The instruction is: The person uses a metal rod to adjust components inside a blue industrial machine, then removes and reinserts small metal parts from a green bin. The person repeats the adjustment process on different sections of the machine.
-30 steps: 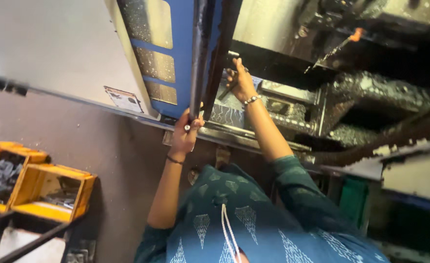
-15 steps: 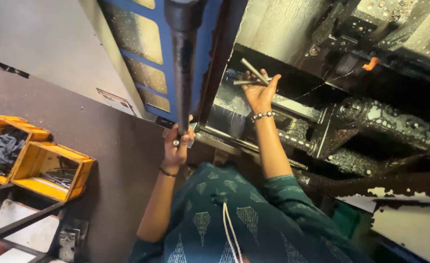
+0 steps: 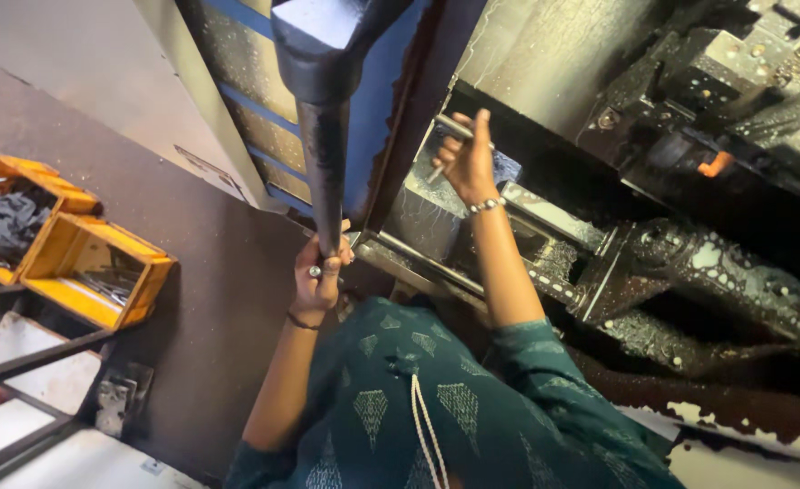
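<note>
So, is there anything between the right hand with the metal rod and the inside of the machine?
Nothing visible. The right hand holds the metal rod already inside the machine opening. The left hand grips the dark door handle off to the side, clear of it.

Machine workshop, oily machine bed, yellow parts bins

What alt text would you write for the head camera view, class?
A person's left hand grips a dark door handle bar while the right hand holds thin metal rods inside a wet machine enclosure. Orange bins sit left.
</note>
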